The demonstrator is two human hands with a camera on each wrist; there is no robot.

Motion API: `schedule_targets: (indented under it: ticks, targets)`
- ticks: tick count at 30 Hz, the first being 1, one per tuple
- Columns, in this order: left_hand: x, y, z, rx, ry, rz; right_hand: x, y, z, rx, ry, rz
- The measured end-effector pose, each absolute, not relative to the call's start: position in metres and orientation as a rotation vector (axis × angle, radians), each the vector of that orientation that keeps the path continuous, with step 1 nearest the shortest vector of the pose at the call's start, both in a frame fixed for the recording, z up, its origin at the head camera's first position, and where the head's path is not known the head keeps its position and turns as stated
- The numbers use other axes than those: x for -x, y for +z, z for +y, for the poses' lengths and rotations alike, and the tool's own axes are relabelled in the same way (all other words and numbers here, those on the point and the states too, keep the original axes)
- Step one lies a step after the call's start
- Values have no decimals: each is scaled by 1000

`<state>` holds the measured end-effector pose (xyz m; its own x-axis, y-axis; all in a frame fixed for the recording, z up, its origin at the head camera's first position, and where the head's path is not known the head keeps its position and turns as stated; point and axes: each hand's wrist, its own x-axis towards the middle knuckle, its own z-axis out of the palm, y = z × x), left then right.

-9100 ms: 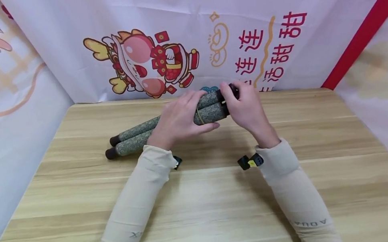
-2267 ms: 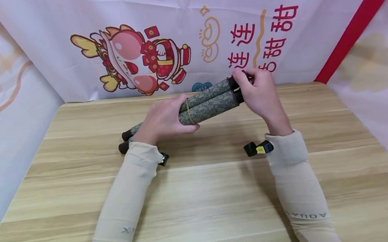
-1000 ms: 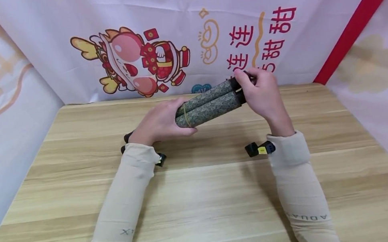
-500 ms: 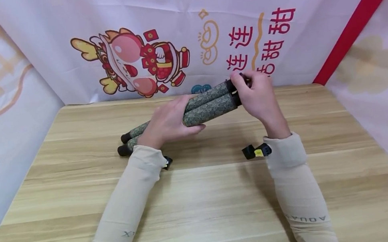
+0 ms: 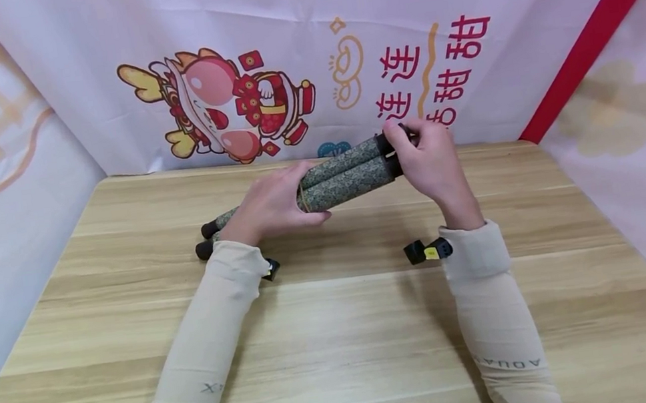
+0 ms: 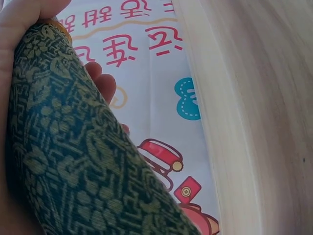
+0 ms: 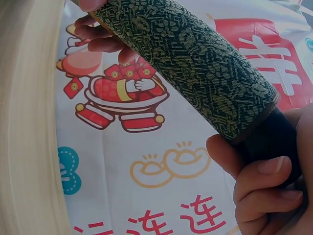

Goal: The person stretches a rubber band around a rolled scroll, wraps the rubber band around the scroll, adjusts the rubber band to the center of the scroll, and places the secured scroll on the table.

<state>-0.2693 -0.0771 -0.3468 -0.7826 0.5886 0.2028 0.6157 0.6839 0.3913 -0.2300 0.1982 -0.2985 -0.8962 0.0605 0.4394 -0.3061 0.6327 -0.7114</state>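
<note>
Two rolled scrolls [image 5: 351, 181] with green brocade backing and black end knobs lie side by side, tilted with their right ends higher. A thin yellow rubber band [image 5: 302, 198] goes round both. My left hand [image 5: 274, 199] wraps round the scrolls left of their middle, beside the band. My right hand [image 5: 432, 162] grips the black knobs at the right ends, thumb on top. In the right wrist view, fingers [image 7: 266, 196] curl round a black knob. The left wrist view shows the brocade [image 6: 78, 142] running out of the left palm. The left knobs [image 5: 205, 249] show behind the left wrist.
The wooden table [image 5: 340, 340] extends below and around both hands. A white printed cloth [image 5: 101, 74] with a cartoon figure and red characters hangs right behind the table's far edge. Other printed cloths [image 5: 630, 190] stand at the sides.
Since the earliest frame the band sits farther from the right ends, and the scrolls have shifted right. Over the last half second my left hand slides left and the band shows again.
</note>
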Motion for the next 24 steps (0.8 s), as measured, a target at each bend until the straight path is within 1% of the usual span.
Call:
schedule_targets:
  ticks: [11,24]
  targets:
    - [272,-352,-82,1036,-834,-2821,232,-302,196,-199,1174,-2431]
    - [276,-352,-85,1073,-809,-2816,235,-302,206,-184,1167,-2400]
